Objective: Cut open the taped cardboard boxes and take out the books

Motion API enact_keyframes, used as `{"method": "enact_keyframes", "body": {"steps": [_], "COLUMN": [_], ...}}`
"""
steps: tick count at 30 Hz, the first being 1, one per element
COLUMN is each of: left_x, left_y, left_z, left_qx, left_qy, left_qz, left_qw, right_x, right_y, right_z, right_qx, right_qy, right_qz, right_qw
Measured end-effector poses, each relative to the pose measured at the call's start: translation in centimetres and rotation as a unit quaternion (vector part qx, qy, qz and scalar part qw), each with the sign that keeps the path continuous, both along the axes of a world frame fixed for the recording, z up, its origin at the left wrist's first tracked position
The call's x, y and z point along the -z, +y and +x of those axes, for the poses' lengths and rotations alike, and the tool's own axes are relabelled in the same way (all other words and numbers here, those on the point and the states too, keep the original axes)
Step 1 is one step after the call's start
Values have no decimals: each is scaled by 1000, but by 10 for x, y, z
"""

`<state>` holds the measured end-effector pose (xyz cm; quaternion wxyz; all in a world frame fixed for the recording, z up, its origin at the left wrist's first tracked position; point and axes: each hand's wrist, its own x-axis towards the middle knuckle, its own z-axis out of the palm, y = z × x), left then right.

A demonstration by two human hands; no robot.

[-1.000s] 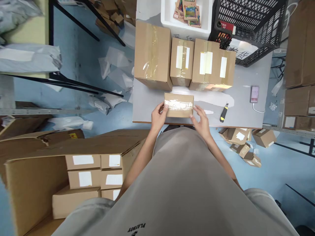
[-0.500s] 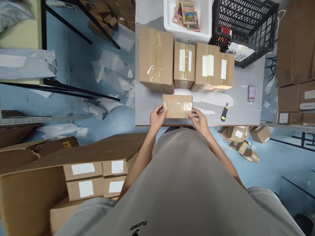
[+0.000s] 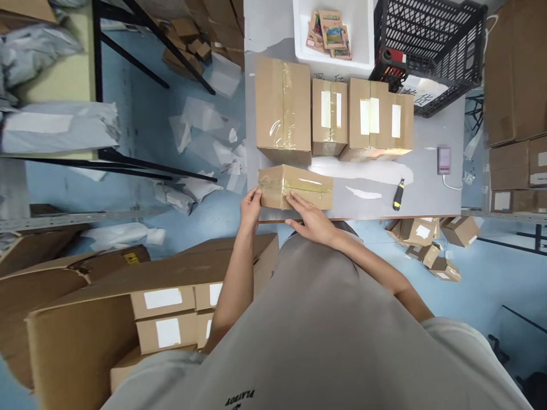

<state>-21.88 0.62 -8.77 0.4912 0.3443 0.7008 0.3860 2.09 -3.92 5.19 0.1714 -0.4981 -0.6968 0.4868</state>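
A small taped cardboard box [image 3: 299,185] lies at the near left corner of the grey table [image 3: 427,188]. My left hand [image 3: 250,206] grips its left end with the fingers curled round the corner. My right hand [image 3: 313,221] presses against the box's near side, fingers stretched along the edge. Clear tape runs along the top of the box.
Three bigger taped boxes [image 3: 333,117] stand in a row behind it. A utility knife [image 3: 398,193] and a phone [image 3: 444,159] lie to the right. A white tray of booklets [image 3: 331,31] and a black crate [image 3: 427,42] sit at the back. A large carton of labelled boxes [image 3: 171,313] stands on the floor to my left.
The small box has been turned and shifted left to the table's corner. My right hand moved from its right end to its near side; my left hand stayed on the left end.
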Motion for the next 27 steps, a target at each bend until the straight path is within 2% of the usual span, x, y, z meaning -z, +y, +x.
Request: {"method": "enact_keyframes", "body": {"steps": [3,5,7,10,13,15,17,21,24,27], "left_x": [-9,-16,-19,-10,7,19,28,37,38,32], "left_y": [0,-2,-5,-5,0,3,5,8,8,7], "left_z": [7,19,35,63,92,108,120,135,145,158], "left_qx": [-21,-5,19,71,93,91,92,89,84,92], "left_qy": [1,-9,-58,-144,-143,-130,-124,-114,-113,-123], "left_qz": [-6,9,11,-21,-85,-116,-123,-129,-134,-127], "left_qw": [1000,1000,998,987,982,980,980,981,981,980], "right_x": [-3,-4,-1,5,8,7,6,8,10,10], "right_y": [0,-3,-10,-22,-33,-36,-35,-31,-31,-32], "right_z": [11,32,60,103,128,130,124,119,140,175], "right_qx": [52,109,177,271,331,328,290,233,261,316], "right_qy": [-2,-12,-35,-81,-120,-125,-113,-112,-127,-138], "right_qz": [30,43,42,33,60,85,92,91,93,89], "right_qw": [998,993,983,959,934,933,946,962,952,935]}}
